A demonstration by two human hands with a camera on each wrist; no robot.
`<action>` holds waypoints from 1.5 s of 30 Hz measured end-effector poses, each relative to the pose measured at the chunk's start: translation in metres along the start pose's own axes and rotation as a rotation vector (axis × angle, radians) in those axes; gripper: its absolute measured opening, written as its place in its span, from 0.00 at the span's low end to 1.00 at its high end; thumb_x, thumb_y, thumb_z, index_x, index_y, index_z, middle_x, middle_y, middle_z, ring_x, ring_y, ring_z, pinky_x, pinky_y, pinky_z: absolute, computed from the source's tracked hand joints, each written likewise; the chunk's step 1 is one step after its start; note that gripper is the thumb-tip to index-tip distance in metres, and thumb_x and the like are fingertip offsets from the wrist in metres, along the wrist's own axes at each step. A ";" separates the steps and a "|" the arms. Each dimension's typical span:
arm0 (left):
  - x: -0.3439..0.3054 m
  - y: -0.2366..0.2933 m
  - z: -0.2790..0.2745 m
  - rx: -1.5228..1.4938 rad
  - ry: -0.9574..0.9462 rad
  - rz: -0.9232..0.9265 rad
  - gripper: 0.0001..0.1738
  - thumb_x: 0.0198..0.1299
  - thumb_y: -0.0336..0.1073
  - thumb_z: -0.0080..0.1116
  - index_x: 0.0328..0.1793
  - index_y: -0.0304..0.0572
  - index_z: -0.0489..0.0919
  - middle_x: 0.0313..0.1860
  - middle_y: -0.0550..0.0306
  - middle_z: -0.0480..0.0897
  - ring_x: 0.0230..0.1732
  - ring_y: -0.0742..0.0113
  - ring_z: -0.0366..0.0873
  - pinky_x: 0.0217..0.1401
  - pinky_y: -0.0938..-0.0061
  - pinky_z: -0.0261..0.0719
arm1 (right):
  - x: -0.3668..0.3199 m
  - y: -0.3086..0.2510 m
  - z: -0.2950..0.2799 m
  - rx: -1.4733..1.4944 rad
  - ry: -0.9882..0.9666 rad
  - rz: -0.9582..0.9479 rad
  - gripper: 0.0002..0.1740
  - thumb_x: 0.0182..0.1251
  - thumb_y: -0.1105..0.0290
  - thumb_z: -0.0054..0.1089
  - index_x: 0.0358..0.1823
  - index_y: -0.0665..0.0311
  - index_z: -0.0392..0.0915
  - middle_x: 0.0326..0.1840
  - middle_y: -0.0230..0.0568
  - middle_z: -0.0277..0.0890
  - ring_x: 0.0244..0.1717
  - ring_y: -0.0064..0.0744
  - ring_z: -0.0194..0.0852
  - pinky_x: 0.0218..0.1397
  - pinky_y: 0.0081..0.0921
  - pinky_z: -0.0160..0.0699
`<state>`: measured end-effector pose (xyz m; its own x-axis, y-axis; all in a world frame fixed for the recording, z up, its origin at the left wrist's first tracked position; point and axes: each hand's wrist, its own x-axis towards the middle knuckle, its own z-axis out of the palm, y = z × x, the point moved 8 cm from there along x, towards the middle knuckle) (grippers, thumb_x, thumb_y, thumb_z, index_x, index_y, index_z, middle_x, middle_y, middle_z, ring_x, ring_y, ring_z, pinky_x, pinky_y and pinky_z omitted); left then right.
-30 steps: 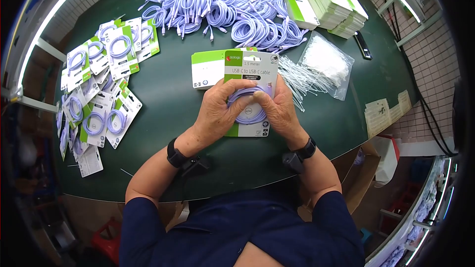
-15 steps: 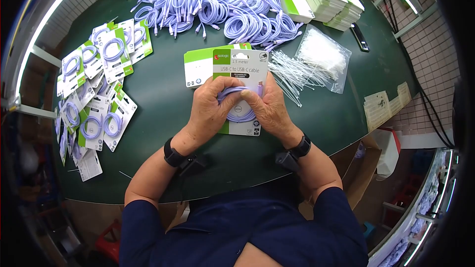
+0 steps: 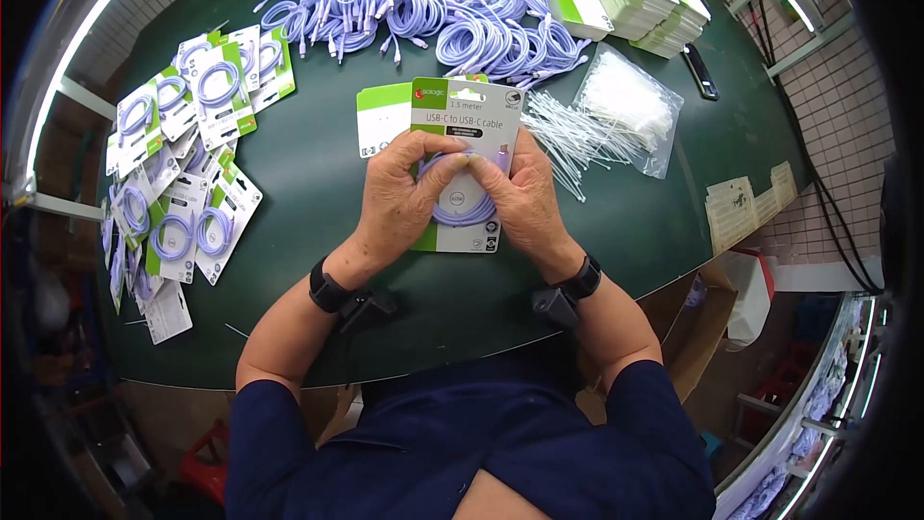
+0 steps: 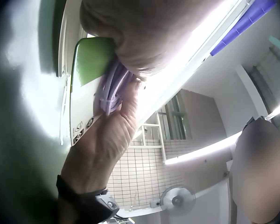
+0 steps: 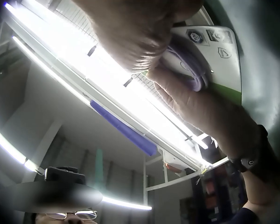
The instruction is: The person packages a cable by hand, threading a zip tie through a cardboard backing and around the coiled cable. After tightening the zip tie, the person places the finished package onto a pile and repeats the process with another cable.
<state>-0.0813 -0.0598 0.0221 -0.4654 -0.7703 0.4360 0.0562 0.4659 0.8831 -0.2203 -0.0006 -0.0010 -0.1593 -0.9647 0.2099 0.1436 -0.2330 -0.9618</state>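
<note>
Both hands hold one green and white packaging card printed "USB-C to USB-C cable", with its top edge away from the body. A coiled lilac USB cable lies against the card's front, one plug showing at upper right. My left hand grips the left side and my right hand the right. Both thumbs are bent in over the coil's top, their tips meeting; fingers behind the card are hidden. In the left wrist view, the coil shows between the hands. The right wrist view shows the card's lower corner.
Behind the held card lies a stack of cards. Loose cable coils are heaped at the back. Carded cables pile up at left. To the right are white cable ties, their plastic bag, card stacks and a black tool.
The hands and card have shifted left, then slightly away from the body. The thumbs have drawn together at the coil's top, and both hands keep their hold on the card.
</note>
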 end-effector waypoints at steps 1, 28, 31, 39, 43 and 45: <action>0.000 -0.002 -0.001 -0.001 -0.003 -0.002 0.07 0.70 0.31 0.71 0.51 0.38 0.89 0.46 0.57 0.90 0.43 0.73 0.83 0.45 0.74 0.81 | -0.001 0.001 0.001 0.000 0.004 0.002 0.24 0.86 0.65 0.58 0.76 0.68 0.68 0.66 0.41 0.81 0.62 0.25 0.79 0.66 0.28 0.81; -0.007 -0.013 -0.012 -0.675 0.195 -0.354 0.27 0.66 0.24 0.73 0.70 0.33 0.76 0.59 0.49 0.87 0.56 0.65 0.87 0.62 0.70 0.88 | 0.003 -0.032 -0.033 0.095 0.181 -0.228 0.27 0.83 0.63 0.64 0.74 0.70 0.68 0.67 0.45 0.80 0.66 0.32 0.80 0.72 0.33 0.78; 0.004 0.006 -0.033 -0.599 0.198 -0.266 0.27 0.65 0.24 0.74 0.69 0.32 0.77 0.59 0.49 0.87 0.54 0.66 0.88 0.58 0.70 0.89 | 0.008 -0.048 -0.073 0.165 0.308 -0.344 0.24 0.80 0.69 0.66 0.70 0.71 0.71 0.69 0.46 0.78 0.65 0.31 0.80 0.67 0.29 0.80; 0.008 0.047 -0.025 0.226 -0.159 -0.018 0.35 0.57 0.28 0.79 0.71 0.35 0.78 0.59 0.47 0.88 0.54 0.58 0.91 0.55 0.67 0.89 | -0.005 -0.090 -0.020 -0.640 -0.064 -0.386 0.30 0.70 0.68 0.75 0.71 0.67 0.76 0.60 0.46 0.87 0.62 0.34 0.85 0.64 0.34 0.82; 0.006 0.074 -0.014 0.383 -0.145 0.252 0.38 0.55 0.30 0.80 0.73 0.39 0.77 0.58 0.44 0.88 0.52 0.51 0.91 0.54 0.65 0.89 | -0.004 -0.061 0.015 -0.749 -0.272 -0.266 0.32 0.64 0.73 0.78 0.70 0.66 0.78 0.54 0.44 0.89 0.54 0.35 0.90 0.58 0.35 0.86; 0.003 0.082 -0.016 0.381 -0.115 0.346 0.40 0.54 0.30 0.80 0.74 0.41 0.77 0.57 0.43 0.88 0.50 0.48 0.91 0.53 0.64 0.89 | -0.003 -0.051 0.011 -0.639 -0.246 -0.129 0.31 0.66 0.74 0.78 0.70 0.68 0.77 0.55 0.44 0.89 0.53 0.33 0.90 0.57 0.33 0.87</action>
<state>-0.0642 -0.0304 0.0989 -0.5716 -0.5006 0.6502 -0.0913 0.8262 0.5559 -0.2167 0.0129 0.0494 0.0999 -0.9517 0.2904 -0.4762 -0.3020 -0.8258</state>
